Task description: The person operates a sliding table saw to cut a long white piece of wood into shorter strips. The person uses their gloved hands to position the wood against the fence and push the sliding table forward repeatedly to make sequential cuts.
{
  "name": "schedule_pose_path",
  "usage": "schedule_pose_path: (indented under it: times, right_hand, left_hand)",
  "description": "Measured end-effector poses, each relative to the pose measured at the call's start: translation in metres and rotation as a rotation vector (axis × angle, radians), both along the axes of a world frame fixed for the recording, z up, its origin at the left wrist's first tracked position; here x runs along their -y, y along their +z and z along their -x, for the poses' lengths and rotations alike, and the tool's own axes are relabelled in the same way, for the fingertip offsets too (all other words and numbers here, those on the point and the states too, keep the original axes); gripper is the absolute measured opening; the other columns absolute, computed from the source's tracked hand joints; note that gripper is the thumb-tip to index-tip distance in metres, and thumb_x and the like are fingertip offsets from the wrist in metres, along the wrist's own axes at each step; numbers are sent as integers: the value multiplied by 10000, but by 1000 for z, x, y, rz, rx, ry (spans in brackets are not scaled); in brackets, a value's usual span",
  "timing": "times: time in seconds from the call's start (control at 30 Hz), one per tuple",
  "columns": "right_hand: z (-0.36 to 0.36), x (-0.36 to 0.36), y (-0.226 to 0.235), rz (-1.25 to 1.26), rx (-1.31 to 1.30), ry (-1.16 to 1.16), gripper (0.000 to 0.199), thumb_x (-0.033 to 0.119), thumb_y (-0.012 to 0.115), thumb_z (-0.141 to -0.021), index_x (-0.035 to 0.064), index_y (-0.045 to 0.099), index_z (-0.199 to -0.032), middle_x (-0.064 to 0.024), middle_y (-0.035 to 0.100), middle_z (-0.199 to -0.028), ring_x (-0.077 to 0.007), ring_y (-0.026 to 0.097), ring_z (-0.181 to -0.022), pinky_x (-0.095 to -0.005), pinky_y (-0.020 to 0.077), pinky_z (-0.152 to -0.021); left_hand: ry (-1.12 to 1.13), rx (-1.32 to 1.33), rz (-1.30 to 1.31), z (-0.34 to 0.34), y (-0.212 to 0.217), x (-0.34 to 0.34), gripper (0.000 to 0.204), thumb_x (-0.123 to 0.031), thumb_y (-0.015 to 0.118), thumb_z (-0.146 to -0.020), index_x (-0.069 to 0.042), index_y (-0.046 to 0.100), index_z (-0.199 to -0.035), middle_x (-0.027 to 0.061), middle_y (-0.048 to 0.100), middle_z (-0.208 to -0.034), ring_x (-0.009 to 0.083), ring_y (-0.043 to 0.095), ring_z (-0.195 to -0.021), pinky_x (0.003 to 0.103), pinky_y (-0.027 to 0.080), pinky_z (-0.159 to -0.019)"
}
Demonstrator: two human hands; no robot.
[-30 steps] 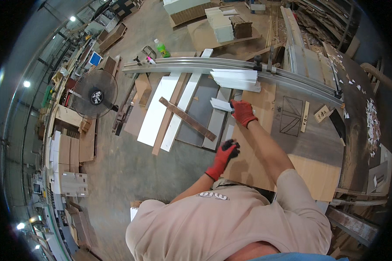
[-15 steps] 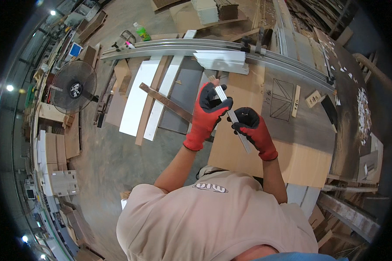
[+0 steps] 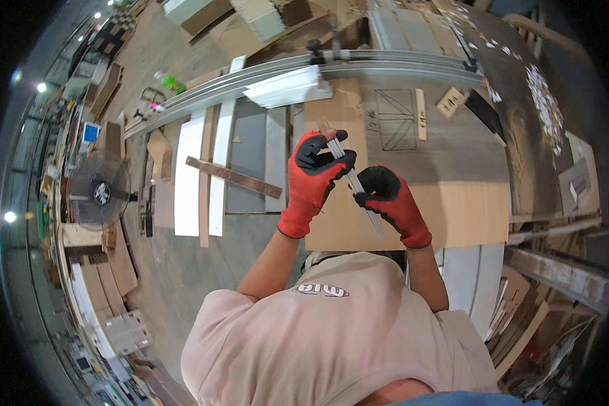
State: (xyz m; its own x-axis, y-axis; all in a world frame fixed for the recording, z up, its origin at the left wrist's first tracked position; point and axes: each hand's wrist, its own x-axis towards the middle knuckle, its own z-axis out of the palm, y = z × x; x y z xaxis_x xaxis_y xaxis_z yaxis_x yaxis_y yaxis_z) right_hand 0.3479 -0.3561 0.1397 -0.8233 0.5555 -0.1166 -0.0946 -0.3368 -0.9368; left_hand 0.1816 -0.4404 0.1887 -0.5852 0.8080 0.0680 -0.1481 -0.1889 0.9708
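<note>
A slim bundle of pale grey strips (image 3: 372, 220) slants between my hands, over the light wooden board (image 3: 467, 206). My left hand (image 3: 311, 179), in a red and black glove, is closed round the upper part, with a bare fingertip showing near the top end. Lower down, my right hand (image 3: 392, 203), gloved alike, pinches the same strips between thumb and fingers. Their bottom end sticks out below the right hand. How many strips there are, I cannot tell. Beyond my hands, white pieces with slanted ends (image 3: 287, 88) lie stacked against a long metal rail (image 3: 216, 86).
On the left, white boards (image 3: 189, 179) lie under a brown wooden bar (image 3: 233, 177). A grey-brown panel bears a pencilled rectangle drawing (image 3: 396, 120), with a small wood strip (image 3: 421, 115) beside it. A standing fan (image 3: 100, 193) is farther left. White offcuts (image 3: 543, 101) litter the right side.
The view has turned, so the rail, boards and fan sit differently in the picture. Both hands keep hold of the strips, in nearly the same pose.
</note>
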Motion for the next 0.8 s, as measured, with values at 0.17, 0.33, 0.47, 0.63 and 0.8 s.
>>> schedule_pose_path:
  times: [0.17,0.33,0.47,0.63,0.8]
  right_hand:
    - [-34,-12,-13,138,-39,-124,344,1,774,-775,21,625,-1084,-4,659,-971,-80,599,-866,-239,505,-764]
    - [-56,-24,-14,138,-28,-127,343,4,784,-763,21,633,-1072,-5,669,-946,-82,606,-859,-241,509,-758]
    - [-62,-24,-13,173,-49,-195,327,-1,782,-764,23,643,-1059,0,663,-930,-76,599,-843,-237,508,-738]
    - [-83,-39,-25,42,7,-310,324,6,783,-762,37,652,-1056,0,667,-928,-71,592,-834,-236,503,-707]
    - [-142,-113,-80,-815,737,-644,477,178,783,-714,101,629,-1159,-122,687,-992,-274,666,-918,-391,516,-789]
  left_hand:
    - [-99,-64,72,-31,-6,-32,511,14,737,-810,-23,526,-1274,68,586,-1225,121,631,-812,236,503,-623]
    - [-150,-70,81,-47,0,-49,523,25,750,-786,-30,528,-1255,42,575,-1203,107,619,-790,229,489,-598]
    - [-190,-134,165,-50,3,-59,515,30,745,-786,-31,530,-1251,48,576,-1199,109,618,-794,234,493,-596]
    - [-252,-95,115,-64,-27,-87,534,-10,776,-772,-36,536,-1248,65,577,-1190,153,612,-888,271,513,-675]
    - [-297,-605,128,-89,-97,-127,671,3,792,-709,-53,479,-1299,128,491,-1329,268,565,-1114,385,508,-908]
